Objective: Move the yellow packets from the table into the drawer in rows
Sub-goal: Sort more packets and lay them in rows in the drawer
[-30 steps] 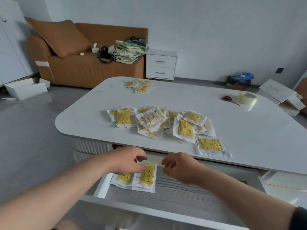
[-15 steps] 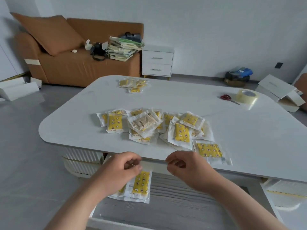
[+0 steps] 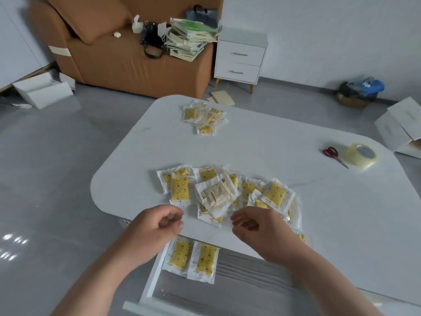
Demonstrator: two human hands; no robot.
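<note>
Two yellow packets [image 3: 192,258] lie side by side at the left end of the open drawer [image 3: 250,283] under the white table [image 3: 319,201]. A heap of yellow packets [image 3: 225,192] sits on the table near its front edge; one packet on top shows a pale brown side. A smaller heap [image 3: 204,117] lies at the far edge. My left hand [image 3: 157,224] hovers over the table's front edge, fingers loosely curled, holding nothing. My right hand [image 3: 257,224] hovers beside it at the near side of the big heap, fingers curled and empty.
Red-handled scissors [image 3: 333,155] and a roll of clear tape [image 3: 362,155] lie at the table's right. Beyond stand a brown sofa [image 3: 114,53] with stacked papers, a white nightstand [image 3: 239,60], and cardboard boxes [image 3: 43,90] on the grey floor.
Both hands have risen from the drawer, leaving the second packet beside the first, and now hover over the table's front edge. The camera has tilted down and shifted.
</note>
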